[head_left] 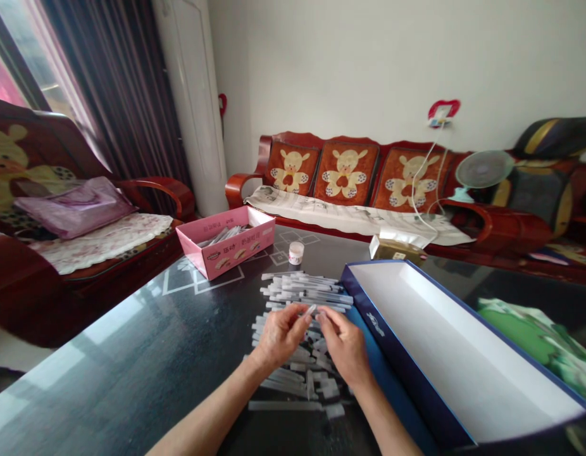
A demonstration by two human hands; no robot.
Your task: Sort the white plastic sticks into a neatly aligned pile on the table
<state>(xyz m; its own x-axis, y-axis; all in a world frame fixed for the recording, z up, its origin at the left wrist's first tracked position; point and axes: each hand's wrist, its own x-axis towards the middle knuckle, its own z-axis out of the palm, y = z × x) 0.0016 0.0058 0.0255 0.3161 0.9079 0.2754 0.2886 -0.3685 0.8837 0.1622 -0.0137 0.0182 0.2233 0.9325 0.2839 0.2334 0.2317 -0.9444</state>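
Observation:
My left hand [280,335] and my right hand [344,347] meet over a heap of small white tube-like pieces [297,373] on the dark glass table [155,354]. Both hands pinch one small white piece [312,310] between their fingertips. A neat row of longer white pieces [305,290] lies just beyond the hands. To the right stands a long open blue box with a white inside [445,354], nothing visible in it.
A pink carton [226,244] holding white pieces sits at the far left of the table, a small white jar [296,253] and a brown packet [395,248] behind the heap. Red wooden sofas [345,171] surround the table; a fan [483,170] stands at right.

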